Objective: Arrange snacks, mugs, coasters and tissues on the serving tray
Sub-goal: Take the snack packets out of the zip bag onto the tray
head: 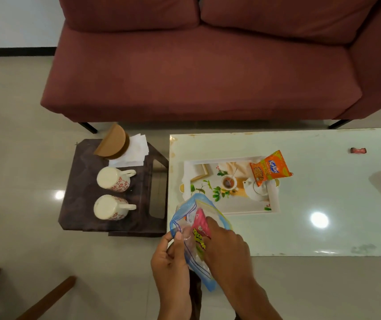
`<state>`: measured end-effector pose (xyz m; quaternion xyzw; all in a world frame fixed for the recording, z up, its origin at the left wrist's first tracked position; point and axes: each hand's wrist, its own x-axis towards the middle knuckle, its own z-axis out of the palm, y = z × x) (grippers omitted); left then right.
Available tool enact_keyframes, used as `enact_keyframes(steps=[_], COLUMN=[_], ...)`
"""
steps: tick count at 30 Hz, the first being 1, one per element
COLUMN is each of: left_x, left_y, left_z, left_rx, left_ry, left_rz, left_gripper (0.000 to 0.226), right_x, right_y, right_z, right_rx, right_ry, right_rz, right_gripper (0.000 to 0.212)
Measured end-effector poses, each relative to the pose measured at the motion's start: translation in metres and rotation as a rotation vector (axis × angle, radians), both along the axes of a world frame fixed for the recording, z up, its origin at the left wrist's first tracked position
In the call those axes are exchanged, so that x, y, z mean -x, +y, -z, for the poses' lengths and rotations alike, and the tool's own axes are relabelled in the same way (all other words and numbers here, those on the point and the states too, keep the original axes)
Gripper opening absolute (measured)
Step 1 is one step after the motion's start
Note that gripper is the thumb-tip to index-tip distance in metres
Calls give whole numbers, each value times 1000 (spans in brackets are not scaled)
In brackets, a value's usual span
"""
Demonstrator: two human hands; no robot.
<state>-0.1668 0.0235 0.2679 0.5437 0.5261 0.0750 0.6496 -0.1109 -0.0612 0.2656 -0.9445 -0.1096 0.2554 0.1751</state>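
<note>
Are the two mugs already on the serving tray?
No, the two mugs are on the dark side table, while the serving tray lies on the white table.

- Orange packet (270,168), at the tray's (188,167) far right corner: the brand "Kurkure" in white script on a blue patch (tilted, yet plain enough).
- Same packet, beside the brand: "50% EXT…" in dark print; the last letters blur.
- Pink packet (201,224) inside the bag (184,218): yellow lettering, too creased and covered to read.
</note>
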Motion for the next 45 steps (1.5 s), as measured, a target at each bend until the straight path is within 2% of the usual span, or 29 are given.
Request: enact_keyframes(steps=[4, 6, 10, 13, 17, 24, 35, 38, 41, 43, 45], left_x=[4, 4, 2, 1, 0, -6, -28, -31, -34, -33, -32], left_y=[16, 19, 22, 22, 19, 5, -27, -31, -33, -31, -31], left_z=[3, 4, 9, 11, 15, 18, 29, 27, 26, 21, 16], left_rx=[-15, 8, 80, 116, 131, 147, 125, 120, 139, 140, 136], left_ry=[11, 23, 46, 63, 57, 15, -48, -50, -34, -41, -62], left_rz=[12, 3, -18, -28, -44, -47, -103, -105, -122, -108, -78], left_gripper=[17, 18, 14, 10, 17, 15, 18, 18, 16, 17, 18], right_x=[19, 23, 3, -27, -67, -116, -142, -138, -131, -118, -101], right_y=[-5, -13, -49, -95, -143, -178, -184, -190, -187, -171, -149], right_z=[-32, -46, -56, -31, 48, 164, 233, 224, 189, 142, 85], right_rx=[-167, -266, -553, -542, -480, -356, -248, -207, -150, -186, -347], right_ry=[-166, -300, -294, -331, -274, -97, 54, 64, -96, -230, -294], right_rz=[73, 191, 669, 894, 1064, 1053, 998, 990, 893, 768, 610], right_gripper=[43, 38, 28, 25, 31, 39, 36, 41, 49, 42, 25])
